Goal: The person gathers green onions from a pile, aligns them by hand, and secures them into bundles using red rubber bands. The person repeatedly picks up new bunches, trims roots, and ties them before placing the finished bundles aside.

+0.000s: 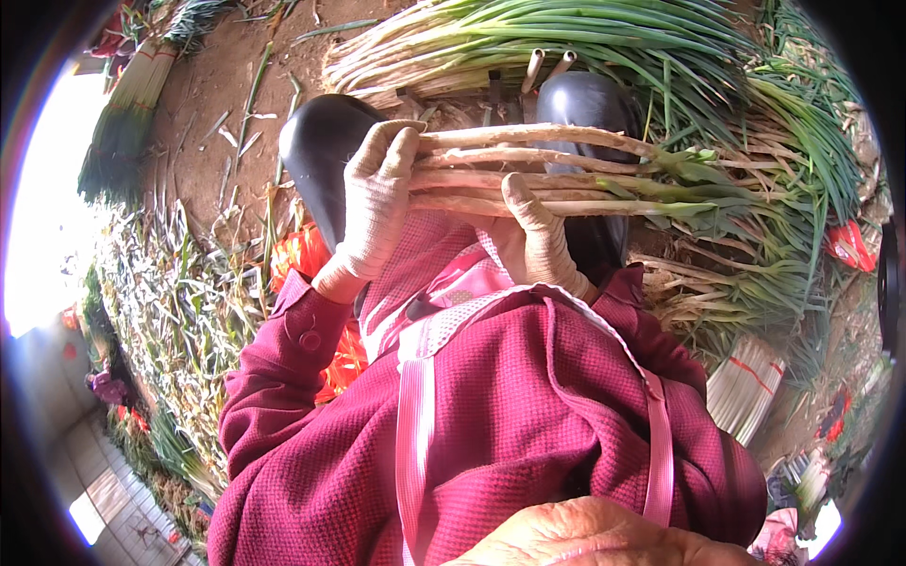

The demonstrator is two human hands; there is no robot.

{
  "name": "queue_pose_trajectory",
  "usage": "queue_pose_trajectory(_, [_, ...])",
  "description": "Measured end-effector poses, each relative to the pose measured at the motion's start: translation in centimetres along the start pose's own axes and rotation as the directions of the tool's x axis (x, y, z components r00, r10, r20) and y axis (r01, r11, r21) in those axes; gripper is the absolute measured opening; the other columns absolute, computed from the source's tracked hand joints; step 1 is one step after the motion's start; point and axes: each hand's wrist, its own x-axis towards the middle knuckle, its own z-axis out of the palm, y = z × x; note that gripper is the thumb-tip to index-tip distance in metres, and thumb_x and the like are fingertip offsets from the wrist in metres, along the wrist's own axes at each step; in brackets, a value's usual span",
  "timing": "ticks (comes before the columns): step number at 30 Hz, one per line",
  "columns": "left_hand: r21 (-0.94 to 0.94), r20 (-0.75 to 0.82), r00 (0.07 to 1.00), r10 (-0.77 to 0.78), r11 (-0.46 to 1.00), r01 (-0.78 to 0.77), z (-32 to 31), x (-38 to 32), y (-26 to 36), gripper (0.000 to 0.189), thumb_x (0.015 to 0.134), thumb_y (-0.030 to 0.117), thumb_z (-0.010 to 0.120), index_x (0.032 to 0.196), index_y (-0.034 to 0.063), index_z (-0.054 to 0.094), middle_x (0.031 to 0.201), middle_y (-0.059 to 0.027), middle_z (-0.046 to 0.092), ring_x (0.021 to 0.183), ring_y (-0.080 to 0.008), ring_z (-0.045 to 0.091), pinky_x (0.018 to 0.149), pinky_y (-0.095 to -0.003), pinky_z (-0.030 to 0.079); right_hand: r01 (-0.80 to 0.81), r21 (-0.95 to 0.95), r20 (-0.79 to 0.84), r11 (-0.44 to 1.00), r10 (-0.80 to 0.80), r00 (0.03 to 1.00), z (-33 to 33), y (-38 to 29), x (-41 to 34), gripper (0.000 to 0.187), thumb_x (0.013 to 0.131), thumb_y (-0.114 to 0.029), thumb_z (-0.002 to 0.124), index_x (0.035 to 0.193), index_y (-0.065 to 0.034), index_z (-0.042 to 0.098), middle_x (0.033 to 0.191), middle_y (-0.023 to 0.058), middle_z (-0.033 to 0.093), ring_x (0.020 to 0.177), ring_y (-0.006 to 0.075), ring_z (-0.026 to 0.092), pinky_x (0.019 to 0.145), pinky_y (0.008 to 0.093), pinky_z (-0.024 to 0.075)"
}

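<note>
Both my hands wear pale knit gloves. My left hand (379, 194) grips several green onions (495, 134) near one end of their pale stalks, level with my knees. My right hand (541, 230) is under the lower stalks, its thumb up over them; its other fingers are partly hidden. Brownish outer skin covers the stalks, and their green leaves reach right towards a loose heap of green onions (750, 276). Behind my hands are my two knees, in shiny black coverings (318, 145).
A large pile of green onions (538, 32) lies ahead on bare soil (205, 106). Tied bundles stand or lie at upper left (134, 106) and lower right (747, 389). Stripped leaf litter (170, 318) covers the left side, beside orange plastic strips (301, 251). Two tube ends (534, 69) protrude near my right knee.
</note>
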Motion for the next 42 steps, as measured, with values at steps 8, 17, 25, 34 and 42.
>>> queue_pose_trajectory(8, [0.097, 0.137, 0.985, -0.107, 0.991, 0.094, -0.8, 0.5, -1.1, 0.025, 0.108, 0.019, 0.056, 0.12, 0.002, 0.07, 0.1, -0.0021, 0.072, 0.089, -0.0072, 0.063, 0.079, -0.0233, 0.053, 0.033, 0.054, -0.186, 0.998, -0.022, 0.982, -0.7, 0.0, 1.0, 0.068, 0.098, -0.034, 0.073, 0.152, -0.0082, 0.041, 0.142, 0.0139, 0.057, 0.136, 0.0279, 0.053, 0.12, 0.0454, 0.0375])
queue_pose_trajectory(17, [0.245, 0.046, 0.91, 0.412, 0.878, -0.41, -3.5, 3.7, 2.1, 0.028, 0.107, 0.023, 0.06, 0.101, -0.0009, 0.074, 0.09, -0.0051, 0.072, 0.079, -0.0094, 0.064, 0.075, -0.0261, 0.052, -0.275, -0.581, 0.165, 0.766, 0.442, 0.882, 0.3, -3.4, -4.4, 0.038, 0.105, -0.023, 0.064, 0.134, 0.003, 0.06, 0.113, 0.0084, 0.066, 0.106, 0.0172, 0.064, 0.097, 0.0348, 0.0531])
queue_pose_trajectory(25, [0.258, 0.062, 0.905, 0.422, 0.869, -0.423, -8.7, 5.4, 5.7, 0.029, 0.108, 0.019, 0.055, 0.104, -0.0039, 0.072, 0.098, -0.0099, 0.071, 0.084, -0.0134, 0.066, 0.078, -0.0292, 0.054, 0.305, -0.641, 0.478, -0.704, -0.055, 0.877, -5.1, -8.8, -5.1, 0.059, 0.083, -0.041, 0.079, 0.131, -0.0127, 0.06, 0.116, 0.0107, 0.07, 0.104, 0.0309, 0.07, 0.089, 0.0436, 0.0573])
queue_pose_trajectory(34, [0.244, -0.045, 0.892, 0.449, 0.871, -0.426, -15.9, 7.9, 1.7, 0.025, 0.105, 0.02, 0.061, 0.103, -0.0011, 0.074, 0.092, -0.0068, 0.072, 0.081, -0.0103, 0.065, 0.074, -0.0269, 0.052, -0.591, -0.333, -0.711, -0.735, -0.216, 0.669, -16.3, -18.4, -18.9, 0.078, 0.081, -0.034, 0.083, 0.148, -0.0097, 0.051, 0.136, 0.021, 0.064, 0.125, 0.0377, 0.062, 0.104, 0.0459, 0.0511])
queue_pose_trajectory(42, [0.171, -0.098, 0.93, 0.355, 0.926, -0.336, -16.7, 8.0, -0.5, 0.025, 0.105, 0.02, 0.06, 0.104, -0.0022, 0.072, 0.097, -0.009, 0.072, 0.083, -0.0146, 0.067, 0.077, -0.0295, 0.054, 0.343, -0.746, 0.542, -0.571, -0.222, 0.81, -3.3, -11.6, -10.7, 0.09, 0.074, -0.042, 0.088, 0.151, -0.0169, 0.049, 0.153, 0.0194, 0.05, 0.142, 0.0382, 0.048, 0.117, 0.0579, 0.0362])
